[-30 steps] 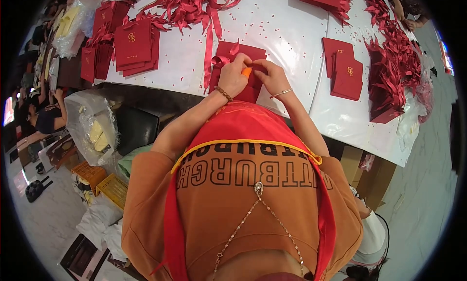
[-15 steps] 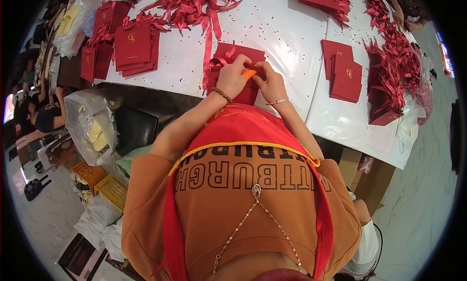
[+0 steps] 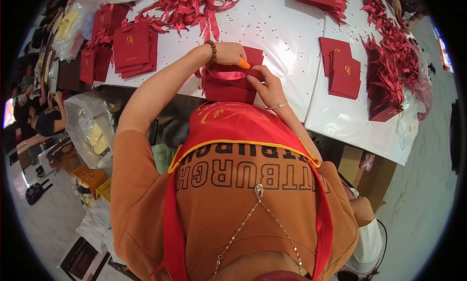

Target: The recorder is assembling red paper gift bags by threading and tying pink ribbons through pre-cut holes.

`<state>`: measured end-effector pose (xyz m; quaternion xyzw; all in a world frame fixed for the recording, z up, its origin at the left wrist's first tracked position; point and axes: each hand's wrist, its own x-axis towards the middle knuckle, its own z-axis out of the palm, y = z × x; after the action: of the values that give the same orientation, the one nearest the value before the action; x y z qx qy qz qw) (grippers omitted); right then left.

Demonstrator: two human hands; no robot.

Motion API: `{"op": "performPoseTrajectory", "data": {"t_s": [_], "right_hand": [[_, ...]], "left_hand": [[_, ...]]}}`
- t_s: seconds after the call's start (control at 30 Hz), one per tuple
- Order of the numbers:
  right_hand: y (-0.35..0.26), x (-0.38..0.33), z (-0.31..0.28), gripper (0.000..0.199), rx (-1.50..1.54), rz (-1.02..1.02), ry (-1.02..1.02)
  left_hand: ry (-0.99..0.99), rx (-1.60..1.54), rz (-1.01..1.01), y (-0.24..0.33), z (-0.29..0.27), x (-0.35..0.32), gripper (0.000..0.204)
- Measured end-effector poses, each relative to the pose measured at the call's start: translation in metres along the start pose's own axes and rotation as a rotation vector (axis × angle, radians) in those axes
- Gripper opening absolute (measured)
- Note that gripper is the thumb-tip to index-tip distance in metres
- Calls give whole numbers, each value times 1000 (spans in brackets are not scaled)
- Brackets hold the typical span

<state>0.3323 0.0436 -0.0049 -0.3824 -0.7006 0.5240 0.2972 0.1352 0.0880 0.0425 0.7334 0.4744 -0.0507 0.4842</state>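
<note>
A dark red paper bag [image 3: 228, 93] lies flat on the table's near edge, in front of my red apron. A shiny red ribbon [image 3: 224, 76] makes a loop across its upper part. My left hand [image 3: 228, 53] is over the bag's top, its fingers curled in a pinch around the ribbon. One of its fingertips wears an orange cover [image 3: 244, 63]. Opposite it, my right hand [image 3: 267, 88] pinches the bag's upper right edge between thumb and fingers. The fingertips of both hands almost meet there. Exactly what lies between them is partly hidden.
Stacked red bags [image 3: 131, 45] stand at the left, beside a heap of red ribbons [image 3: 187, 8]. Flat red bags [image 3: 345, 77] and a row of ribboned bags [image 3: 384, 81] lie to the right. Another person's hand [image 3: 406, 24] shows at the far right.
My left hand has moved up and left, its elbow swinging outward, and its wrist has turned. The ribbon loop now stretches across the bag. My right hand has shifted slightly down.
</note>
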Motion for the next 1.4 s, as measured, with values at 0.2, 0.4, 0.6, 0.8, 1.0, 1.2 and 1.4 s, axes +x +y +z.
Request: {"op": "performPoseTrajectory", "data": {"t_s": [0.2,0.4,0.6,0.8,1.0,1.2,1.4], "right_hand": [[3,4,-3,17,9,21,-39],[9,10,-9,14,-45,-39,-53],[2,10,-12,15,-63,30,-92],[0,11,-11,16,-89,-14,-116],[-4,9,-11,17,-102,-49,-120],[-12,8,-9,19,-564,-399,128],[-7,6,5,33,32,177,-203]], "left_hand": [[-222,-157,-111,28,-14,-1,23],[190,-193,-7,7,11,8,20],[475,-675,-245,-23,1,-2,21],[409,-364,-209,-53,15,-4,52],[170,-531,-299,-27,6,6,47],[180,-508,-116,-20,12,8,31],[369,-557,-225,-4,14,5,25]]}}
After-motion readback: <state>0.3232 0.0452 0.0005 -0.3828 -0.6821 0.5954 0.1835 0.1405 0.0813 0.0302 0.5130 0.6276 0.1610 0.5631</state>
